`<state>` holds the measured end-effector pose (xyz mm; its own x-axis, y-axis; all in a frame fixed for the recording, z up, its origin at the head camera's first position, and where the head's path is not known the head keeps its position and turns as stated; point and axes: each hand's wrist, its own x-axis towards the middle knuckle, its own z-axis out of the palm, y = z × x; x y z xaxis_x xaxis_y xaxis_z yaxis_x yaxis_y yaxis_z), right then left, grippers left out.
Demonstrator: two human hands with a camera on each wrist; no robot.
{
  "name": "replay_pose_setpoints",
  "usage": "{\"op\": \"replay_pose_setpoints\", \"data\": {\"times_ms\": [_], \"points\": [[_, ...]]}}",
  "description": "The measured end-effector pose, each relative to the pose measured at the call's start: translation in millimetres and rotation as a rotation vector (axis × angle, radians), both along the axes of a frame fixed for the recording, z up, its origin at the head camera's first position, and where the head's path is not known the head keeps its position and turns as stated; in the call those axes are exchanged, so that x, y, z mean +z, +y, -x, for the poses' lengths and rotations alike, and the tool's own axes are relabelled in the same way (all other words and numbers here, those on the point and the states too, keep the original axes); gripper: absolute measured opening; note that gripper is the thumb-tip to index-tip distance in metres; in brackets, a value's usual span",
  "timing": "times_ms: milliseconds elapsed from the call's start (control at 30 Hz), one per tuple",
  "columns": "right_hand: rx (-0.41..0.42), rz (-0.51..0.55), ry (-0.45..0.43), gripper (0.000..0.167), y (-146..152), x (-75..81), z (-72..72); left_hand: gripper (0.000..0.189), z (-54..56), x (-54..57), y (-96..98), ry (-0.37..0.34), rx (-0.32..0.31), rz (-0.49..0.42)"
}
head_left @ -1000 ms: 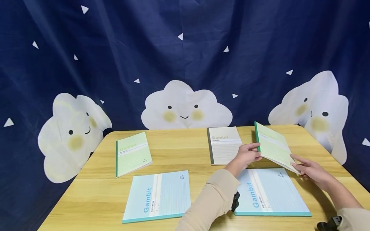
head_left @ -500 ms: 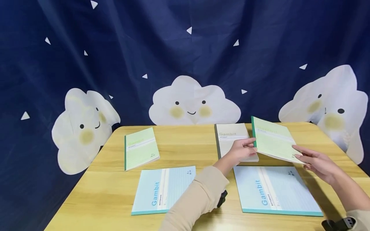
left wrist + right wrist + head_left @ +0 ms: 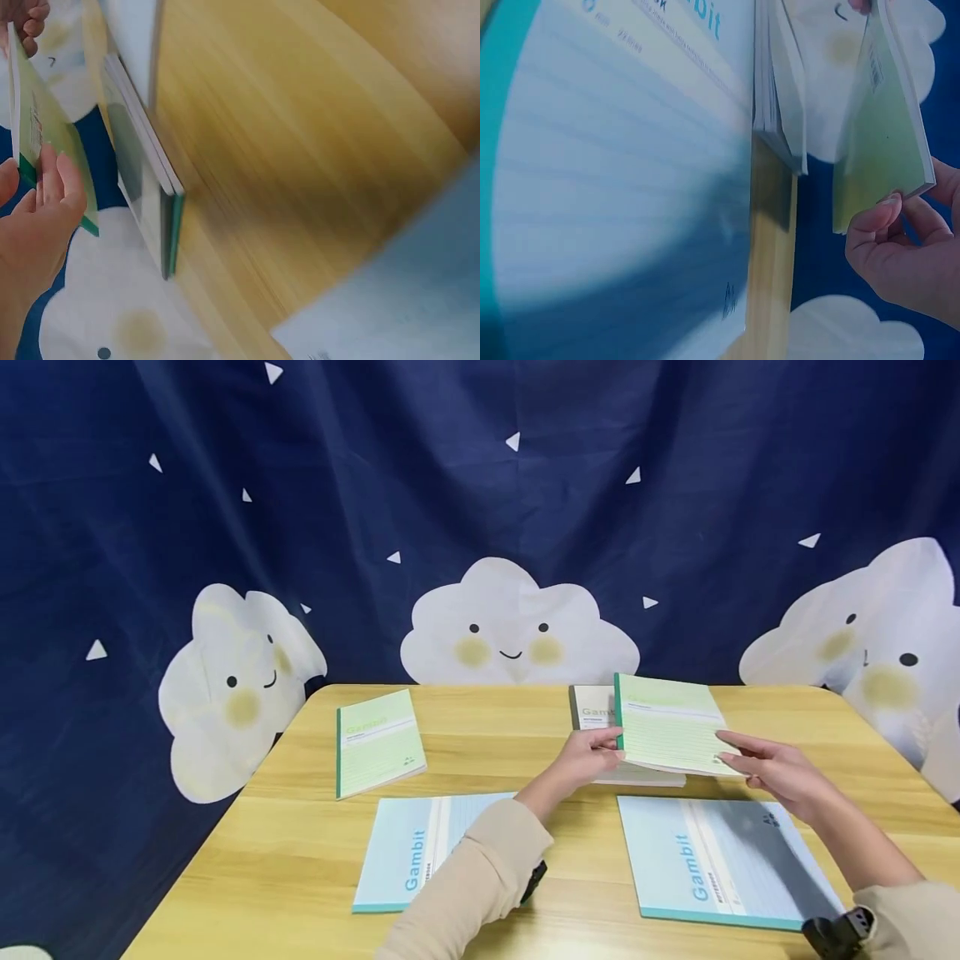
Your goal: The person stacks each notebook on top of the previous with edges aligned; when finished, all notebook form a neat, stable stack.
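Left hand (image 3: 587,758), thumb and fingers clamped on the green spine near its lower end! Right hand (image 3: 776,770), pinching the same cover by its lower right corner, digits on both sides of the edge! And between them, up in the air, the green-spined notebook (image 3: 667,727), pale green front facing up, tilted a little, lettering too faint for me to read.

Right underneath, the grey-spined notebook (image 3: 592,702), partly covered from above, a clear gap between the two. From the left wrist I catch a second green spine (image 3: 177,232) below that grey one: a neat stack there, edges almost level!

Nearer the person, the right-hand blue notebook (image 3: 667,852) lies flat, "Gambit" running up its cover, a dark shadow slanting over its right part. Across to the left, another blue notebook (image 3: 393,852), half hidden by the beige left sleeve (image 3: 480,868). Beyond that, well apart, a pale green notebook (image 3: 378,743) sits alone toward the table's far left.

All this on a wood-grained table (image 3: 255,852), and behind it a navy curtain (image 3: 420,443), smiling white clouds (image 3: 517,602) and little triangles scattered across!
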<state>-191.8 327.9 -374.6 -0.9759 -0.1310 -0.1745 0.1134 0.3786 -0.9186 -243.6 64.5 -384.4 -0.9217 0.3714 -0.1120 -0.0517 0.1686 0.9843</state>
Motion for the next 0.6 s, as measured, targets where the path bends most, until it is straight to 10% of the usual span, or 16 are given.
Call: {"op": "replay_pose_setpoints", "data": {"times_ms": [133, 600], "points": [[0.001, -0.131, 0.013, 0.069, -15, 3.4, 7.1, 0.043, 0.4, -0.7, -12.4, 0.062, -0.001, 0.051], [0.011, -0.251, 0.116, 0.060, -44, -9.1, 27.3, 0.044, 3.8, -19.1, -32.1, 0.102, 0.037, 0.109]]}}
